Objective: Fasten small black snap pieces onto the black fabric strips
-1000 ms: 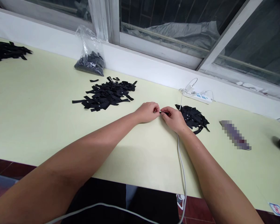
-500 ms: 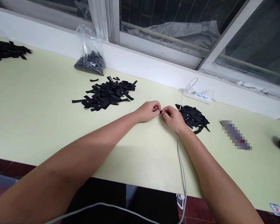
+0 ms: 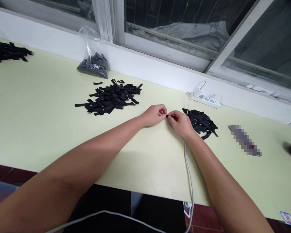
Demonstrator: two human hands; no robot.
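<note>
My left hand and my right hand meet above the table, fingertips almost touching. Between them is a small black fabric strip, mostly covered by the fingers. The right thumb and forefinger pinch the strip, and its dark end shows beside the thumb. My left fingers are closed in a pinch at the strip's other end, with a sliver of black under them. Just behind my right hand lies a pile of black strips. A larger pile of black strips spreads out to the left, bearing small shiny spots.
A clear plastic bag of black pieces leans by the wall. More black strips lie far left. A white power strip sits at the back; a white cable runs past my right wrist. A blurred-out flat object lies right.
My hands have barely moved. The fingertips have shifted slightly, and less black shows under my left fingers, while the strip's end stands out more by my right thumb.
</note>
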